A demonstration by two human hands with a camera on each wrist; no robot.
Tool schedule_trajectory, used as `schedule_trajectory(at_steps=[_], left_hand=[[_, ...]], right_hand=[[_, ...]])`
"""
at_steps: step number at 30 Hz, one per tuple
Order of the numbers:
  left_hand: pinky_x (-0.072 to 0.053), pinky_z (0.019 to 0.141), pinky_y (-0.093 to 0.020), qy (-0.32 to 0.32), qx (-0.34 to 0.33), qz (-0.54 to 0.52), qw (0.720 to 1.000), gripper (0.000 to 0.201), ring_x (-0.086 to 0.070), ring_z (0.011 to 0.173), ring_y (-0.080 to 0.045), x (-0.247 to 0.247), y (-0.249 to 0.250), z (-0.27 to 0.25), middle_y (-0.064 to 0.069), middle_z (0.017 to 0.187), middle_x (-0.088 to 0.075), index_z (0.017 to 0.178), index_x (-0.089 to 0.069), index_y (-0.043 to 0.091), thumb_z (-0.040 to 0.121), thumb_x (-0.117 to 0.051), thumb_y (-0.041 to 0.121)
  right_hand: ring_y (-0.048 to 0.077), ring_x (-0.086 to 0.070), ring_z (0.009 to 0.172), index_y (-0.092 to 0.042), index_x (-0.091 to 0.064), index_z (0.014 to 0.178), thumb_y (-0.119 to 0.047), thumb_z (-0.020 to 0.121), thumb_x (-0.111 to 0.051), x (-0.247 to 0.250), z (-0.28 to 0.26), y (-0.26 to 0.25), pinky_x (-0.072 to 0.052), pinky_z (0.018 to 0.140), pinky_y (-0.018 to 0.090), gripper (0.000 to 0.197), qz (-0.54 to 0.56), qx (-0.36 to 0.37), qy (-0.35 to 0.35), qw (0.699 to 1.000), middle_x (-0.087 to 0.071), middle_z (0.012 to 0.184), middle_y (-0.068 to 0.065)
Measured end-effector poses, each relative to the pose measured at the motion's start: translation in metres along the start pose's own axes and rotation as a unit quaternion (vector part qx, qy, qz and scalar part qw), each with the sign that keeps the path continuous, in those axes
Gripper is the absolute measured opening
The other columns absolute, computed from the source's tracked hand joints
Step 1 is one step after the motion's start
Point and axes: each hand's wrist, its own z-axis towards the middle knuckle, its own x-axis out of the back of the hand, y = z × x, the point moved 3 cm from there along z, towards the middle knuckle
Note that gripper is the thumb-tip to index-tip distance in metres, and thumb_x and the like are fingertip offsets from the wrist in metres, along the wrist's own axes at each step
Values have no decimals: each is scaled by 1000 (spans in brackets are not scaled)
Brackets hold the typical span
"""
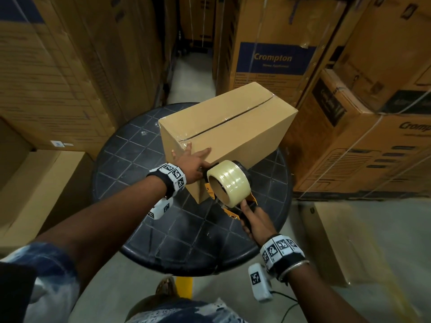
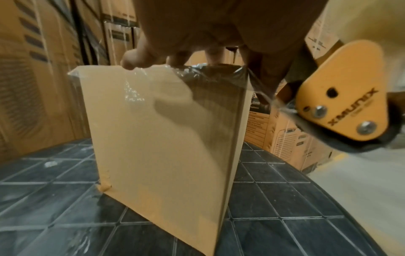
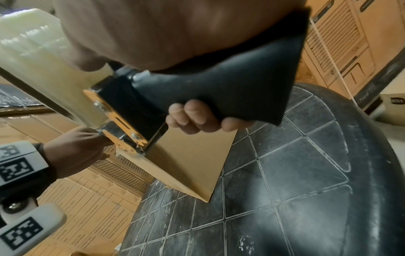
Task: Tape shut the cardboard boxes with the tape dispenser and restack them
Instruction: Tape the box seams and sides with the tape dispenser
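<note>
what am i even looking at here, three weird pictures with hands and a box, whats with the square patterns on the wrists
No machine here: a person works with bare hands and wears three cameras. The big picture comes from a camera on the head, looking down. The other two come from cameras strapped to the wrists; the patterned squares are markers on those straps.

A plain cardboard box stands on a round dark table in an aisle of larger stacked cartons. Clear tape already runs along its top seam.

The left hand lies with straight fingers on the box's near end, pressing the tape down by the top edge. The right hand grips the black handle of an orange tape dispenser loaded with a clear roll, its front end against the box beside the left hand.
</note>
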Motion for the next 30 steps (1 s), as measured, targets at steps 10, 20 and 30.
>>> schedule_trajectory(at_steps=[10,20,30], left_hand=[[8,99,-83,26,1,-63,998,39,21,148,-31,-9,-5,-5,29,159,3,118,-60,56,87,-69,33],[12,97,-84,51,7,-9,999,20,11,151,-28,-9,-6,-4,32,158,-2,99,-60,61,88,-46,70],[5,100,-83,118,-2,151,981,28,-20,149,-29,-5,10,-10,13,164,-10,118,-54,53,95,-41,61]], right_hand=[[10,-49,46,-12,-60,72,-92,76,-41,3,17,3,-43,59,29,82,-61,21,25,998,-53,50,-5],[13,-44,46,-15,-58,74,-91,68,-48,26,13,32,-36,49,27,77,28,-50,66,996,-50,56,0],[17,-44,47,-18,-60,67,-101,62,-46,42,16,35,-36,49,29,85,69,-53,68,994,-49,58,4]])
